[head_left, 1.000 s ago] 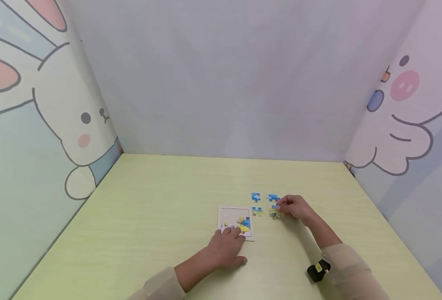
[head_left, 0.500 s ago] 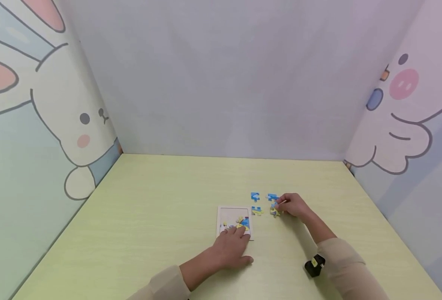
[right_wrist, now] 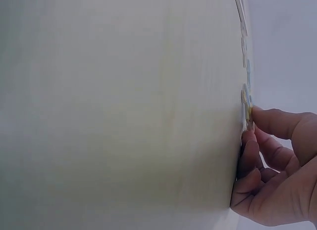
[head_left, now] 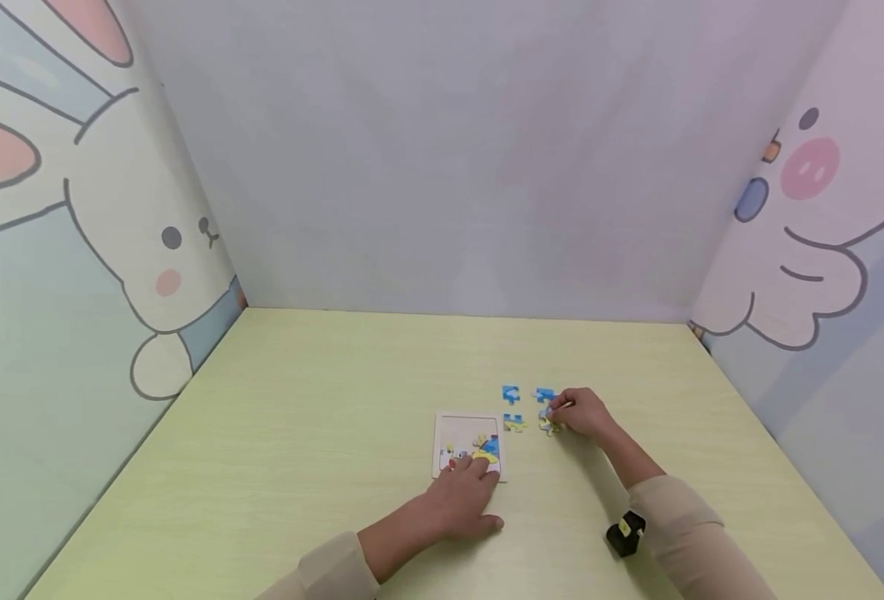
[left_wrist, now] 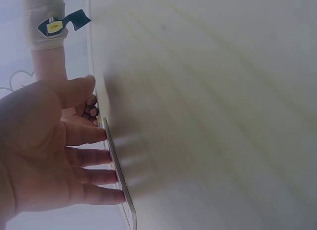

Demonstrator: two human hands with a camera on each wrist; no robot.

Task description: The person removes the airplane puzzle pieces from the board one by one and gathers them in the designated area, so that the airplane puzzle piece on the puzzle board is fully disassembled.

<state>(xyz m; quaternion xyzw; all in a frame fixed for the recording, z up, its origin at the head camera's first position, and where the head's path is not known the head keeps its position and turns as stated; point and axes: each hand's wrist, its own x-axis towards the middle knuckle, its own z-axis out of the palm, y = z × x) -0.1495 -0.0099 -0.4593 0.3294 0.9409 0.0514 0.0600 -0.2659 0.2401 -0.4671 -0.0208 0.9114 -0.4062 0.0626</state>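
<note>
My left hand (head_left: pixel 460 502) rests with straight fingers on the near edge of a pale puzzle board (head_left: pixel 437 437). Its fingertips press the board's edge (left_wrist: pixel 130 202) in the left wrist view. The board shows a partly filled picture in blue and yellow. To its right, my right hand (head_left: pixel 582 412) pinches a yellow and blue jigsaw piece (head_left: pixel 545 423) between thumb and forefinger, low over the table. The thumb (right_wrist: pixel 267 120) covers part of that piece in the right wrist view, and the other fingers are curled beneath.
Beside the board lie a blue jigsaw piece (head_left: pixel 511 393), a yellow and blue one (head_left: pixel 514 422) and another blue one (head_left: pixel 543 394). A black device (head_left: pixel 625 534) is on the right cuff. A grey wall (head_left: pixel 449 167) and cartoon-printed side walls bound the pale table (head_left: pixel 299 400).
My right hand has shifted slightly left with the pinched jigsaw piece. My left hand has slid a little to the right along the board's near edge.
</note>
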